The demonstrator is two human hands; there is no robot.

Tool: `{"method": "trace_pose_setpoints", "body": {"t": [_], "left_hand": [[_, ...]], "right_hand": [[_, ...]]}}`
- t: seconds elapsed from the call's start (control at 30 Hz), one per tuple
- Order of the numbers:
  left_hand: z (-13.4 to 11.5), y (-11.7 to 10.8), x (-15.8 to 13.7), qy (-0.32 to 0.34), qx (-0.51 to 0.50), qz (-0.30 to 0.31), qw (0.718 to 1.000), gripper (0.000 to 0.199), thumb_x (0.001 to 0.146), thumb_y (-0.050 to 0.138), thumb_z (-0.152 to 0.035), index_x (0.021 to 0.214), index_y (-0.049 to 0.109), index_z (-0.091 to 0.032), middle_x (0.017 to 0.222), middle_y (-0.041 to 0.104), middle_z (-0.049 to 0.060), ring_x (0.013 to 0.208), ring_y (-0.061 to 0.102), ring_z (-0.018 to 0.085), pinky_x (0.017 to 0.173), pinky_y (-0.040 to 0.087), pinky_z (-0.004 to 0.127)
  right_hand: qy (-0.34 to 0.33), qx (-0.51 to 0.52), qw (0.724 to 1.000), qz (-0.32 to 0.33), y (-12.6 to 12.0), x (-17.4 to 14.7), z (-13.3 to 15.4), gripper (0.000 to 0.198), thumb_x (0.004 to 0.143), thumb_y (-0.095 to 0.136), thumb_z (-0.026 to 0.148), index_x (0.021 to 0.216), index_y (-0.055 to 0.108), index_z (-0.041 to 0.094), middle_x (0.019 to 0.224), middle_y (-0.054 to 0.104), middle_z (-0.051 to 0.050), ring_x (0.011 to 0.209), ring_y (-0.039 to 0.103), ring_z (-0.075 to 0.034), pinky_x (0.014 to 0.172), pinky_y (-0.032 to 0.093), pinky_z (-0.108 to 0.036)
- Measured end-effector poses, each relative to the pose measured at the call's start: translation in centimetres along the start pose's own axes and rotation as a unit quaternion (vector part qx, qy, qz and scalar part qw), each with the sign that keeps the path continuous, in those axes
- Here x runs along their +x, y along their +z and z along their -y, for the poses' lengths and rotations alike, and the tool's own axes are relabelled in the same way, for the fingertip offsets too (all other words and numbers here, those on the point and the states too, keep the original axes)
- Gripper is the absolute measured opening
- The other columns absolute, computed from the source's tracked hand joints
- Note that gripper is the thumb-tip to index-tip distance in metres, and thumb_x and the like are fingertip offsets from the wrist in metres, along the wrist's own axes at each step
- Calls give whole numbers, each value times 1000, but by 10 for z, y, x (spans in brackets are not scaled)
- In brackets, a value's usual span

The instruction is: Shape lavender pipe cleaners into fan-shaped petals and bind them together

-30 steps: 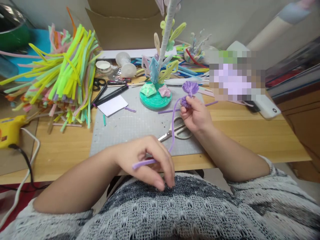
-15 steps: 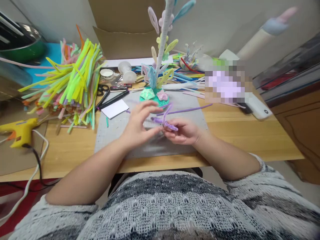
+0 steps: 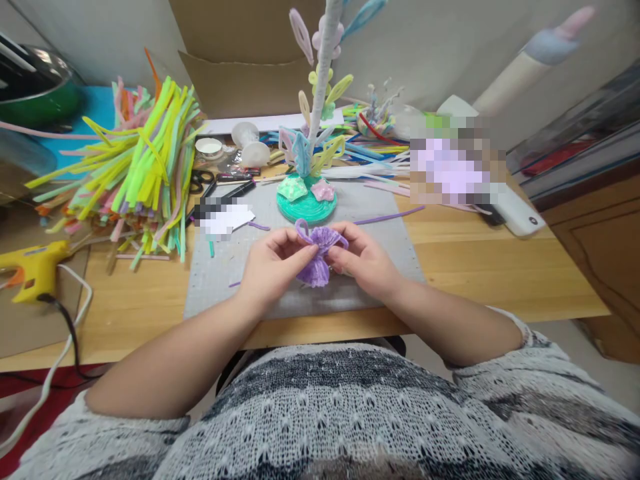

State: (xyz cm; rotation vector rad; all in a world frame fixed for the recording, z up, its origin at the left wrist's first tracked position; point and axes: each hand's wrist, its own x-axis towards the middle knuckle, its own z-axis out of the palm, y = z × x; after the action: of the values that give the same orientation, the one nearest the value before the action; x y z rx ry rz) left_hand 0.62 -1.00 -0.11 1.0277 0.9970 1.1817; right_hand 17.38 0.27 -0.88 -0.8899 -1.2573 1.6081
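Between my hands is a purple pipe-cleaner bow [image 3: 316, 271], pinched narrow at its middle, with a thin loop standing up at its top left. My left hand [image 3: 275, 263] is closed on its left side, thumb and fingers at the waist. On the other side, my right hand [image 3: 367, 260] pinches the bow's right edge; some of its fingertips are hidden behind it. Just beyond stands a round green base [image 3: 306, 212] carrying a white wrapped stem [image 3: 324, 73] with pastel pipe-cleaner flowers and butterflies. A purple pipe cleaner [image 3: 390, 215] lies to the right on the grey cutting mat [image 3: 210, 293].
A big heap of coloured pipe cleaners [image 3: 145, 160] spreads at the left. Nearer the left edge lies a yellow glue gun [image 3: 37, 267] with its cord. Black scissors [image 3: 201, 181], pens and a white spool [image 3: 250, 143] sit behind the mat. A white device [image 3: 520, 213] is at the right.
My left hand, spread apart from the purple piece before, has closed on it. The bow has turned so its broad ribbed face shows. The view has shifted slightly.
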Motion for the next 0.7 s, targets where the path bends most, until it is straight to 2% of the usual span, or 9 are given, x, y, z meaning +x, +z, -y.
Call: {"method": "trace_pose_setpoints", "body": {"t": [0.13,0.27,0.37,0.53,0.7], "left_hand": [[3,2,2,-22,-61,20,998,26,64,83,-28,80,66,-16,73,67,-1,65,61,10,65,49,23],[2,0,4,-58,-126,29,990,22,64,83,-23,79,68,-17,72,66,-2,61,58,8,60,46,22],[2,0,4,-76,-164,51,982,19,64,82,-21,75,67,-17,75,67,0,69,62,11,67,49,24],[4,1,2,3,-121,65,991,18,65,81,-18,70,64,-18,76,65,-2,73,61,11,74,50,25],[3,0,-1,51,-20,83,995,16,69,80,-22,72,64,-18,76,66,0,73,60,13,73,50,28]], "right_hand": [[28,11,1000,-8,5,-3,-4,26,76,73,44,79,64,20,63,52,5,53,43,-7,49,39,-19],[61,40,997,19,1,-2,-10,20,78,71,40,79,65,20,61,54,4,54,48,-9,54,44,-22],[69,73,995,6,0,-3,-8,19,78,71,38,80,66,21,61,54,5,54,50,-9,55,45,-22],[76,93,993,-9,1,-3,-3,23,71,76,39,81,66,19,67,59,3,60,54,-10,59,47,-23],[44,64,997,4,-4,-2,-3,20,71,78,31,82,66,19,73,62,4,64,55,-8,64,46,-20]]}}
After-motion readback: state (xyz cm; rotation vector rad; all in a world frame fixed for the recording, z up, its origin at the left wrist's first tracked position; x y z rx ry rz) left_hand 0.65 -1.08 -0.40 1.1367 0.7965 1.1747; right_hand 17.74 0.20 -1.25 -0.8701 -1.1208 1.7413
